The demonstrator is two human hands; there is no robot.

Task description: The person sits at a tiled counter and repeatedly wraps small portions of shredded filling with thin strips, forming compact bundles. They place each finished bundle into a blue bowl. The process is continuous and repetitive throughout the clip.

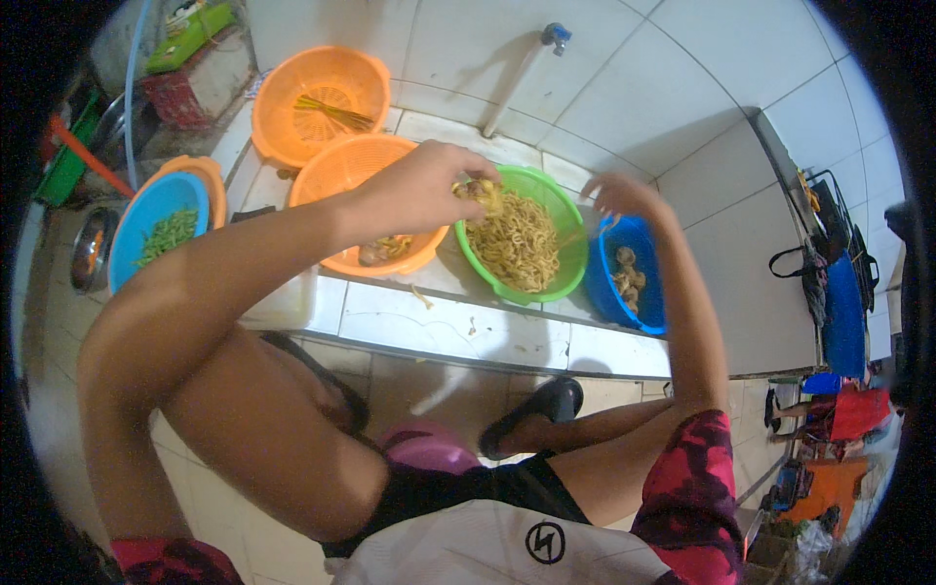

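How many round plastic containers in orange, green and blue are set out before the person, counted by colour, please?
Orange: 3 (back colander, front colander, partly hidden basket)
Green: 1 (green basket)
Blue: 2 (light blue bowl, dark blue bowl)
Total: 6

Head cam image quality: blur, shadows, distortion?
Head view: right hand looks motion-blurred, left hand sharper. Head view: blue-handled tap throws a shadow to its left on the tiled wall. Head view: tile lines bend toward the rim, corners black from the fisheye circle; things at the far right edge too soft to make out well.
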